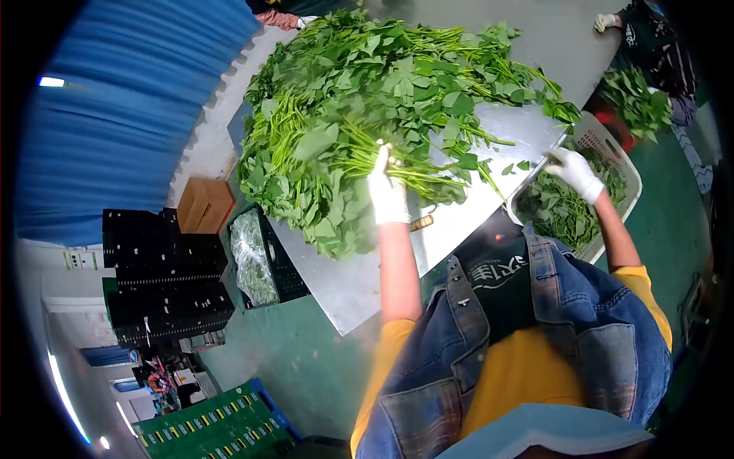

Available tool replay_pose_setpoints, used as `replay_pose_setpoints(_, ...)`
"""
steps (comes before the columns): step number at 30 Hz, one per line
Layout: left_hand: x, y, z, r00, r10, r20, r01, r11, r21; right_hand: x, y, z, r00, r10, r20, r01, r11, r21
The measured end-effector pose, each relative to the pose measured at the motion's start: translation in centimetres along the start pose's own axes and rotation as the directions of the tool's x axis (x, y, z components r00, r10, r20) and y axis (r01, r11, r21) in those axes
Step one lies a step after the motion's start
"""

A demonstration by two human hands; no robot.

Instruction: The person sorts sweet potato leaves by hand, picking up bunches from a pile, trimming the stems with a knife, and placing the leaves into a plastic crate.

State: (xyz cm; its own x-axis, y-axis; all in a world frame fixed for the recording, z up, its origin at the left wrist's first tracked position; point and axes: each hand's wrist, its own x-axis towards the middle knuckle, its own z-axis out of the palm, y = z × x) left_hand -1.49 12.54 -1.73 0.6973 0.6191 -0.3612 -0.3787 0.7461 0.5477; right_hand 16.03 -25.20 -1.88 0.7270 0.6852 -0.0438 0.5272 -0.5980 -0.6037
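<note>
A large pile of leafy green stems [428,84] covers much of the metal table [440,237]. My left hand [388,183], in a white glove, is closed round a bunch of green stems [359,157] at the near side of the pile. Beyond the table's right edge, my gloved right hand [573,174] is over a white plastic basket [633,183] that holds loose greens [562,210]. Its fingers are partly spread, with nothing visible in them. A tool with a wooden handle [421,222] lies on the table beside my left wrist.
Left of the table stand a dark crate with a bagged bundle [254,260], a cardboard box [205,205] and stacked black crates [172,275]. Green crates [210,424] are at lower left. A co-worker [657,46] holds greens at upper right; another's sleeve [277,18] shows at the top.
</note>
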Motion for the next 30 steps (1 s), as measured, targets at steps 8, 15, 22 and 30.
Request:
replay_pose_setpoints(8,-1.0,-5.5,1.1,0.990,0.078,0.118,-0.104,0.967,0.233,7.7,-18.2,4.2,0.938,-0.308,-0.159,0.346,0.820,0.456)
replay_pose_setpoints(15,-4.7,-4.8,4.3,0.966,0.132,0.221,-0.192,0.941,0.280,9.9,-19.7,6.3,0.834,-0.505,-0.223,0.552,0.740,0.384)
replay_pose_setpoints(22,-1.4,-2.5,-0.5,0.984,0.163,-0.077,-0.135,0.949,0.285,4.5,-11.1,5.0,0.927,-0.279,0.250,-0.122,0.408,0.905)
replay_pose_setpoints(30,-2.4,-0.2,0.4,0.994,-0.045,0.096,0.024,0.978,0.205,3.9,-2.0,2.0,0.977,0.164,0.139,-0.185,0.969,0.161)
